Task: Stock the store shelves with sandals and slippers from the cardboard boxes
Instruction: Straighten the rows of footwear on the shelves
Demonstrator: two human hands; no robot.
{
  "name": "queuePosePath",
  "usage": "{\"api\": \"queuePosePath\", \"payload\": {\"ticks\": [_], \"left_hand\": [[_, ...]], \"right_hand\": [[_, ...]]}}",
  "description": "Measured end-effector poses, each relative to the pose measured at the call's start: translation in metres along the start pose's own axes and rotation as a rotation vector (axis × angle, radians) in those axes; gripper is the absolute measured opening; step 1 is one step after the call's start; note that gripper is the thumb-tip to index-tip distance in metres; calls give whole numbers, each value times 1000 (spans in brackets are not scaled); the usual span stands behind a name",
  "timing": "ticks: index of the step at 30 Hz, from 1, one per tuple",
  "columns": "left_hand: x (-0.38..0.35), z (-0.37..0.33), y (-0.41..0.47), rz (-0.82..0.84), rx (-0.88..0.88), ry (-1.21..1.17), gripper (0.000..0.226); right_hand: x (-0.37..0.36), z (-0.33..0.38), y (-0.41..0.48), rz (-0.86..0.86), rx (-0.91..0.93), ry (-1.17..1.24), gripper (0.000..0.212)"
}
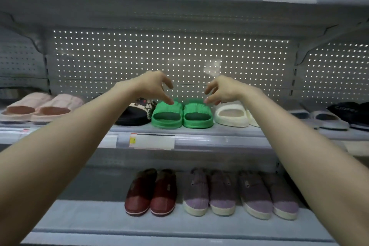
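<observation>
Left hand point(156, 86), right hand point(222, 90) loose-fingered, empty, fingertips near ruched straps of green foam slides point(167, 108), middle shelf point(219, 130). Likely light, squashy; pinch straps.

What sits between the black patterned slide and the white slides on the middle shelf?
A pair of green slides, side by side, in the head view.

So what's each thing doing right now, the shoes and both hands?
Green slides, paired upright on the middle shelf.
Left hand, above them, fingers loosely curved, holding nothing.
Right hand, likewise.
White slides, upright beside the green pair.
Pink slippers, paired, same shelf, far left.
Dark red slippers, paired on the lower shelf.
Purple slippers, four in a row beside them.
</observation>
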State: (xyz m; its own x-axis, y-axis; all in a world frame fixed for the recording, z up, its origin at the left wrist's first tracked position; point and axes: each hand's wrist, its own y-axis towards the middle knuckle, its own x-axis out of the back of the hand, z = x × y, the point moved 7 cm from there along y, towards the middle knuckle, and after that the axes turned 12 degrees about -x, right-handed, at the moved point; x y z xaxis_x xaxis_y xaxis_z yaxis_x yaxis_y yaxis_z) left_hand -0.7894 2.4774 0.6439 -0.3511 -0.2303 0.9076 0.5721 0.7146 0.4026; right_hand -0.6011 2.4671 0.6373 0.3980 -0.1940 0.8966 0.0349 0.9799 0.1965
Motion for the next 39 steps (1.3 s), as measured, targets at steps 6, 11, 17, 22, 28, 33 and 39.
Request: {"api": "queuePosePath", "payload": {"ticks": [6,11,17,22,28,33,39], "left_hand": [[-21,33,5,49,-29,-32,60],[-37,48,16,56,-32,-39,64],[-53,46,29,91,-44,-3,67],[-61,49,36,87,-64,6,63],[-65,52,41,79,-70,-8,55],[-68,53,46,60,-69,1,47],[-73,59,57,54,-54,11,43]], "right_hand": [[-24,11,13,4,-78,6,44],[-35,2,31,-20,-108,-41,52],[-44,-8,54,14,-100,-49,67],[-52,-7,61,33,-63,-103,65],[-57,-11,67,15,-54,-136,54],[-57,-12,72,23,-43,-149,52],[-59,-14,81,22,-54,-142,51]]}}
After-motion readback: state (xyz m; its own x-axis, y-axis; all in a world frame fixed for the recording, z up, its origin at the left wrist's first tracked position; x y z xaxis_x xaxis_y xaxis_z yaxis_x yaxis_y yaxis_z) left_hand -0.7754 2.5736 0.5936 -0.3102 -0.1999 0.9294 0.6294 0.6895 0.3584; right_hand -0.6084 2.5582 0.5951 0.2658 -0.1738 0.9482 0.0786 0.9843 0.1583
